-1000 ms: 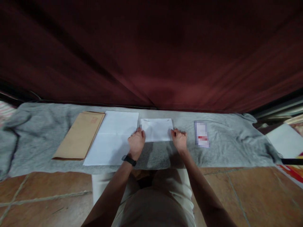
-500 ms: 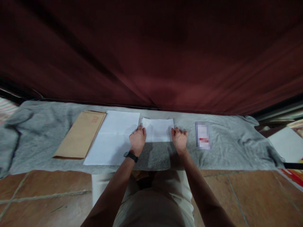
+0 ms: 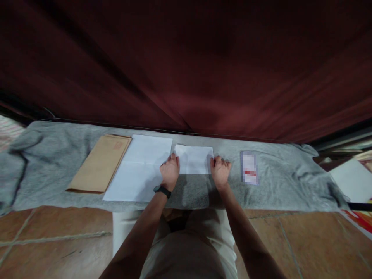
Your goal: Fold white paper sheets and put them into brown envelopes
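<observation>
A grey cloth (image 3: 58,155) is spread over the tiled floor (image 3: 43,236) below a dark red curtain (image 3: 186,66), apparently to give a soft, clean surface for the papers laid on it. At the left of the cloth a brown envelope (image 3: 100,163) lies flat, its long edge just beside a large white sheet (image 3: 139,170), which is laid open and flat and shows faint crease lines.

The left hand (image 3: 169,170), with a dark band at the wrist, is rested palm down where the large sheet meets a smaller folded white paper (image 3: 194,159). Its fingers are bent loosely and pressed on the folded paper's left edge, so nothing is gripped. The folded paper lies flat on the cloth between both hands, directly in front of the person's knees.

The right hand (image 3: 221,171) is set against the paper's right edge in the same way, fingers curled and pressing down, holding nothing. The paper seems to be pinned from both sides so that it stays flat and square.

Further right, apart from the hands, a small printed card (image 3: 249,167) lies on the cloth.
</observation>
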